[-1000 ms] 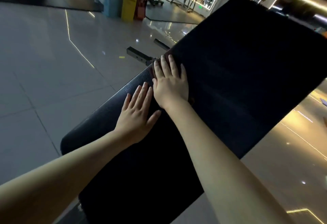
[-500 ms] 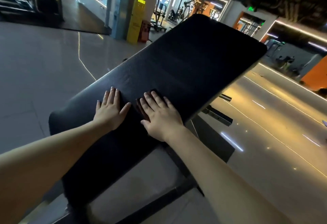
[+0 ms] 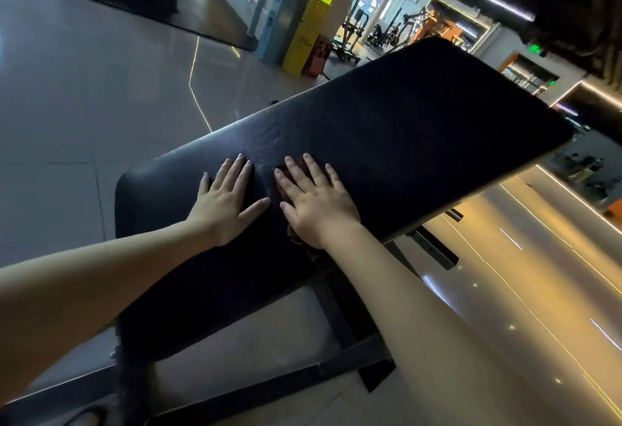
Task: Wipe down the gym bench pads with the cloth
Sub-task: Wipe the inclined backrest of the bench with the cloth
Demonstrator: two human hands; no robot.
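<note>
Pad point(image 3: 404, 129): cloth point(image 3: 300, 166) under R hand point(image 3: 319, 203), nr L hand point(image 3: 225, 203)

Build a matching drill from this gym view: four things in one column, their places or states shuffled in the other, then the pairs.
1. left hand
2. right hand
3. dark reddish cloth
4. tall yellow box

A. stands on the floor beyond the bench
B. lies flat on the bare black bench pad
C. presses flat on the cloth
D. lies trapped under a palm

Pairs: 1-B, 2-C, 3-D, 4-A
</note>
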